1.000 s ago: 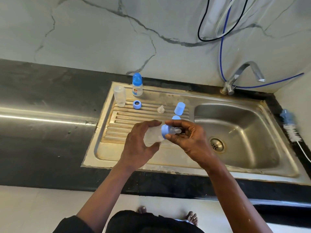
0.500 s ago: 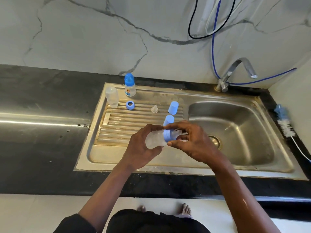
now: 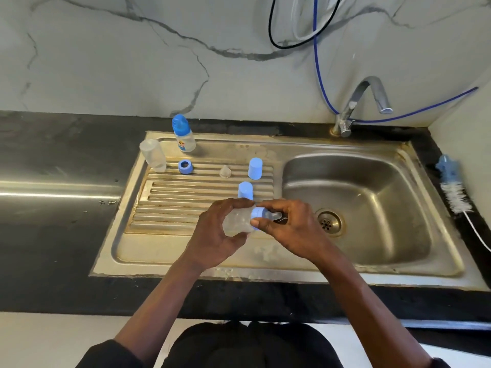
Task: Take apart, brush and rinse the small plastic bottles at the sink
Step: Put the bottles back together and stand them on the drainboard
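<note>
here left hand (image 3: 212, 236) wraps bottle (image 3: 236, 221), right hand (image 3: 292, 229) fingers (image 3: 277, 206) pinch collar (image 3: 257, 212), over drainboard (image 3: 172, 208) edge.

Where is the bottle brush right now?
In the head view, the bottle brush lies on the dark counter at far right, beside the sink basin.

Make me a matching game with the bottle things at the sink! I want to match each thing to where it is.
Things:
1. capped bottle
2. bottle brush
3. loose blue ring
4. clear bottle

Where:
A. on the dark counter, right of the basin
B. gripped by the left hand, its blue collar pinched by the right hand
C. lying on the drainboard
D. standing upright behind the drainboard

Pairs: 1-D, 2-A, 3-C, 4-B.
</note>
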